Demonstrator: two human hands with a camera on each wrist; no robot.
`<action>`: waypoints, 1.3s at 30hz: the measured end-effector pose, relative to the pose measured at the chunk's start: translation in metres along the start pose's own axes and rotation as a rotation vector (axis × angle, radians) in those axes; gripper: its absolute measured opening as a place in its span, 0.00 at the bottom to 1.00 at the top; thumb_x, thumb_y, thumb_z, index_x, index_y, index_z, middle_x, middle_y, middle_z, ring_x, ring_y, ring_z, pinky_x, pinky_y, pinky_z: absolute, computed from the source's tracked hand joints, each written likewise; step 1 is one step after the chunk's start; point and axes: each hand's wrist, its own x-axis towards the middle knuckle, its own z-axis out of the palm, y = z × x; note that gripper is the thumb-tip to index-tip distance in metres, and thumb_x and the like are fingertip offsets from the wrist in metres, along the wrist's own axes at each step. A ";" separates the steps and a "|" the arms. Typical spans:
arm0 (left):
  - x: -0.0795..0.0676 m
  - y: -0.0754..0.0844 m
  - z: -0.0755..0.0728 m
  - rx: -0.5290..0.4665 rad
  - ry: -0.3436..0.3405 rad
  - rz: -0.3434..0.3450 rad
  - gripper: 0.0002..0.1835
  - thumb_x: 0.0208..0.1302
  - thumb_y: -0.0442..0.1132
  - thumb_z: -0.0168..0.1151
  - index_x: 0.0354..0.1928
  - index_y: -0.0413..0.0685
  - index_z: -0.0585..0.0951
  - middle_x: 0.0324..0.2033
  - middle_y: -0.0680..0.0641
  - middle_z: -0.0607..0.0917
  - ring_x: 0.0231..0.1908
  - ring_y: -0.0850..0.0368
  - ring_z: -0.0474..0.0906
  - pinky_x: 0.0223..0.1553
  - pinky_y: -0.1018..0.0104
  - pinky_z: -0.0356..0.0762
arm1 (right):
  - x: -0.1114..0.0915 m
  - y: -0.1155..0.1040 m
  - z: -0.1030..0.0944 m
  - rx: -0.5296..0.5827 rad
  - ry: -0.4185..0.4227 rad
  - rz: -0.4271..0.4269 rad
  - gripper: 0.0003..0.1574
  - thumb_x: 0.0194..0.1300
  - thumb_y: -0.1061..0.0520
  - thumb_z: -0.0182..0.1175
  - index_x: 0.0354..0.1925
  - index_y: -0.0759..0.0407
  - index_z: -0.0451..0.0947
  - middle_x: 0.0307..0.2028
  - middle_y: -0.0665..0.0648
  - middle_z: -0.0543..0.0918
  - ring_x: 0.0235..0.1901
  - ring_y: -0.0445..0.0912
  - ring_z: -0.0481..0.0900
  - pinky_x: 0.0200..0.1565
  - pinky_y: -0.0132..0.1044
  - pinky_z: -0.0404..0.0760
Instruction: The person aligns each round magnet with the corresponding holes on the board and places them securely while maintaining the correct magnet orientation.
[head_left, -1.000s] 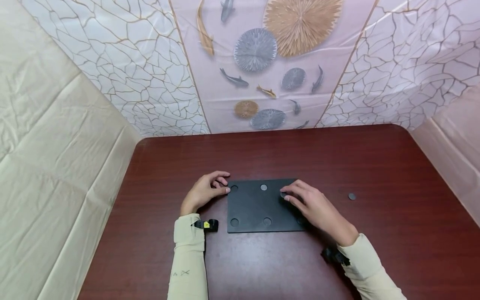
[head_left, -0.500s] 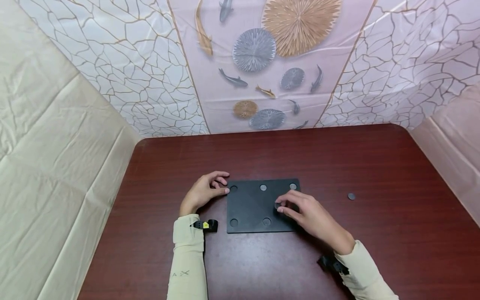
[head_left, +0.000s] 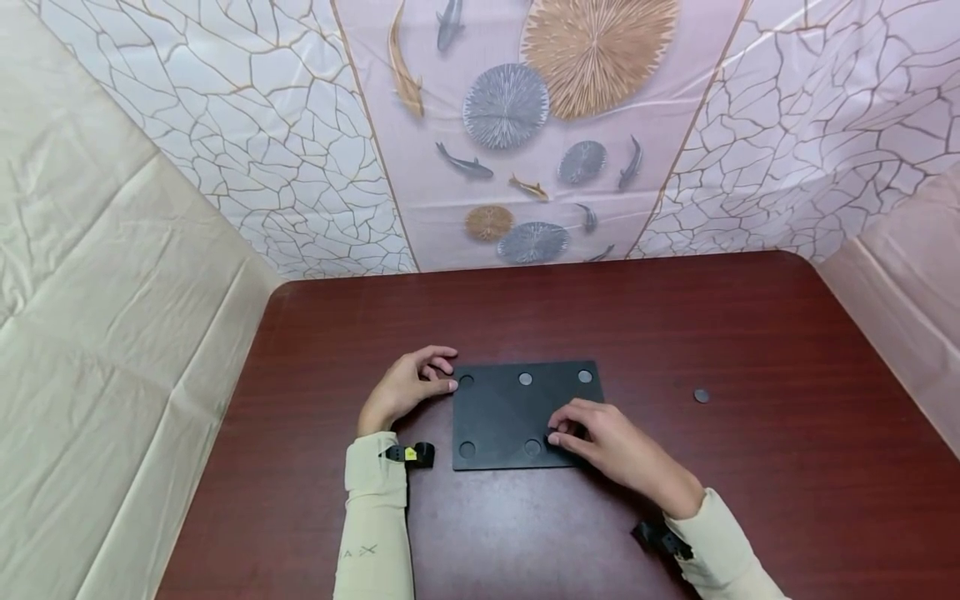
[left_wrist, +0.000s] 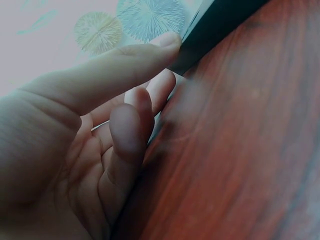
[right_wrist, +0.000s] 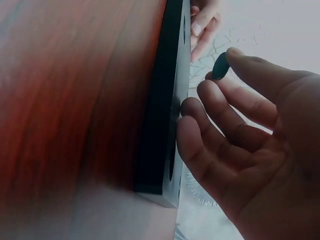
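A black rectangular board (head_left: 495,417) with several round recesses lies on the table. Light grey round discs sit in its far middle recess (head_left: 525,379) and far right recess (head_left: 585,377). My right hand (head_left: 607,442) is over the board's near right part, pinching a small dark disc (right_wrist: 220,66) between thumb and forefinger; its lower fingertips are right at the board's surface in the right wrist view. At the far left corner, my left hand (head_left: 405,387) touches the board's edge with its thumb (left_wrist: 165,42), the other fingers loosely bent. The near right recess is hidden behind the right hand.
Another grey disc (head_left: 701,396) lies on the reddish-brown table (head_left: 757,333), right of the board. A patterned cloth (head_left: 525,183) hangs behind the far edge, with pale cloth (head_left: 112,333) at the left side. Each wrist wears a black camera strap (head_left: 408,453).
My right hand has moved from the far right corner toward the near side with the pinched disc, uncovering the disc in the far right recess. The left hand has stayed put.
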 end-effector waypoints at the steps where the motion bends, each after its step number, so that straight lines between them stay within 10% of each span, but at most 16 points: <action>1: 0.000 -0.001 0.000 -0.003 0.001 0.000 0.26 0.65 0.35 0.76 0.65 0.53 0.82 0.47 0.49 0.85 0.41 0.51 0.79 0.46 0.59 0.77 | 0.000 0.000 0.000 -0.003 -0.010 0.000 0.05 0.71 0.58 0.70 0.44 0.56 0.87 0.35 0.41 0.82 0.35 0.32 0.79 0.39 0.33 0.82; 28: 0.002 0.001 0.004 -0.007 -0.005 -0.018 0.27 0.65 0.37 0.77 0.65 0.57 0.83 0.47 0.49 0.86 0.41 0.51 0.78 0.46 0.57 0.76 | -0.002 -0.015 0.007 -0.119 -0.085 -0.018 0.09 0.73 0.58 0.68 0.49 0.57 0.89 0.37 0.41 0.83 0.37 0.34 0.76 0.40 0.35 0.81; 39: 0.000 0.001 -0.001 0.006 -0.005 -0.015 0.27 0.64 0.39 0.78 0.65 0.56 0.82 0.47 0.50 0.86 0.41 0.51 0.79 0.48 0.58 0.76 | 0.002 -0.015 0.023 -0.262 0.024 -0.143 0.06 0.70 0.59 0.71 0.45 0.55 0.88 0.39 0.46 0.87 0.40 0.39 0.81 0.42 0.35 0.84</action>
